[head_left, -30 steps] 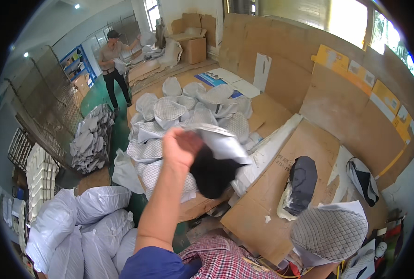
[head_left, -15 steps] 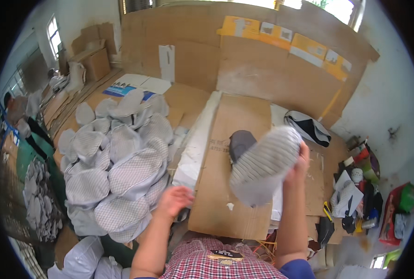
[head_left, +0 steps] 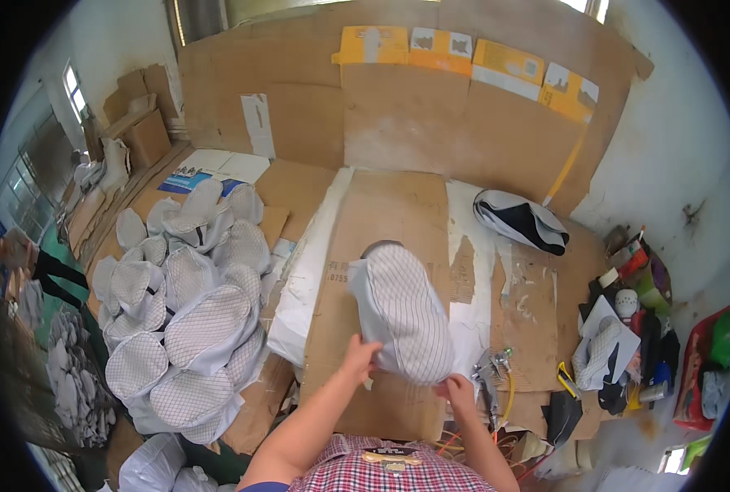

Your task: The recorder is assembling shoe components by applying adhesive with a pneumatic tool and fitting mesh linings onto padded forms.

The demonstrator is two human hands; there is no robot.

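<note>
A grey-white fabric shoe upper (head_left: 403, 316) with a thin-striped sole face lies over a dark grey form (head_left: 384, 246), whose tip shows at the far end. My left hand (head_left: 361, 358) pinches the upper's near left edge, fingers closed on the cloth. At its near right edge, my right hand (head_left: 457, 391) grips the rim, with some fingers hidden beneath. Both rest above a brown cardboard sheet (head_left: 352, 410). To the left is a heap of similar uppers (head_left: 205, 328) with crosshatched sole faces.
Right of my right hand stand a metal spray gun (head_left: 489, 373) and a yellow hose (head_left: 511, 398). A yellow cutter knife (head_left: 567, 379) lies farther right, near bottles and cans. A black-lined grey piece (head_left: 520, 220) sits behind. Cardboard panels (head_left: 397, 115) wall the back. Another person (head_left: 16, 250) is far left.
The shoe upper has moved down and left from my raised right hand onto the dark form. My left hand came in from the left and closed on it. The view shifted right.
</note>
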